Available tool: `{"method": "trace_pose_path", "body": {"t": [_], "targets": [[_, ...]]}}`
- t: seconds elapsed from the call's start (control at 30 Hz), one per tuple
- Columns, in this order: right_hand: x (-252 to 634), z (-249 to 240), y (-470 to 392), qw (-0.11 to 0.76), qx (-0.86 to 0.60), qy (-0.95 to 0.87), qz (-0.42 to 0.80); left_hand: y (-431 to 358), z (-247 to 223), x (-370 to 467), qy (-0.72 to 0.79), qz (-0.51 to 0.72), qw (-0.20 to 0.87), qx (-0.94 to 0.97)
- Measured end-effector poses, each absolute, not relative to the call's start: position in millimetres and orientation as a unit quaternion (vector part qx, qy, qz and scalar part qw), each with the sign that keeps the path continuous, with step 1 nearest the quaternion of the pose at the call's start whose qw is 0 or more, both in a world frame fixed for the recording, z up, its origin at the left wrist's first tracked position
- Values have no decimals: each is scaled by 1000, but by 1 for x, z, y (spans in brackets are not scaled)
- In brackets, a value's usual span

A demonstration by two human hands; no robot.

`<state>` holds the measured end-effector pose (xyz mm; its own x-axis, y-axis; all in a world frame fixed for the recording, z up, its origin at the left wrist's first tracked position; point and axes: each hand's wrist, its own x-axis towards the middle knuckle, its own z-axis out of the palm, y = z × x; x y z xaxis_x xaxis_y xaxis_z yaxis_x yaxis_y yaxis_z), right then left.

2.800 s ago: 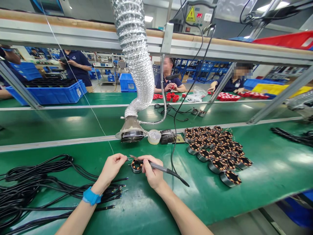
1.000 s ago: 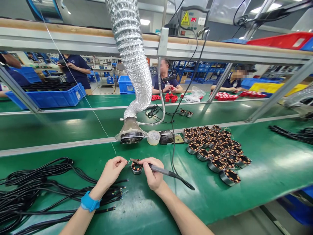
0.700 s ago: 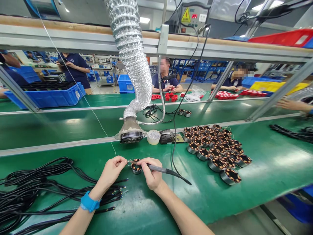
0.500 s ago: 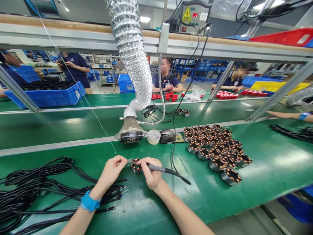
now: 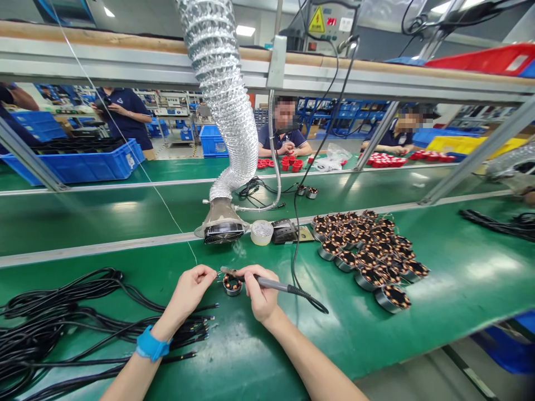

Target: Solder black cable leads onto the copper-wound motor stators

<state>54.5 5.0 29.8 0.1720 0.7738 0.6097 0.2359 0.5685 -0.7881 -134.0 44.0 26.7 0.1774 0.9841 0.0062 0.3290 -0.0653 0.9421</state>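
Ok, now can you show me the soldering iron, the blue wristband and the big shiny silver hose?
Soldering iron (image 5: 273, 284): head camera view, on its grey handle.
Blue wristband (image 5: 152, 343): head camera view, middle of the band.
Silver hose (image 5: 228, 106): head camera view, crinkled side, about halfway along.

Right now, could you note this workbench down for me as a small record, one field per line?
left hand: fingertips pinched at fine wire ends
right hand: gripping a soldering iron
small ring: on the green bench, between the hands
black cables: heaped on the left
more rings: clustered on the right
silver hose: ends in a funnel behind the small ring
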Motion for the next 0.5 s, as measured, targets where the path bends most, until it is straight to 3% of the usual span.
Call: {"method": "trace_pose_path", "body": {"t": [0.5], "targets": [[45,36,10,561,-394,-719,113,45,24,-136,509,367,441,642]]}}
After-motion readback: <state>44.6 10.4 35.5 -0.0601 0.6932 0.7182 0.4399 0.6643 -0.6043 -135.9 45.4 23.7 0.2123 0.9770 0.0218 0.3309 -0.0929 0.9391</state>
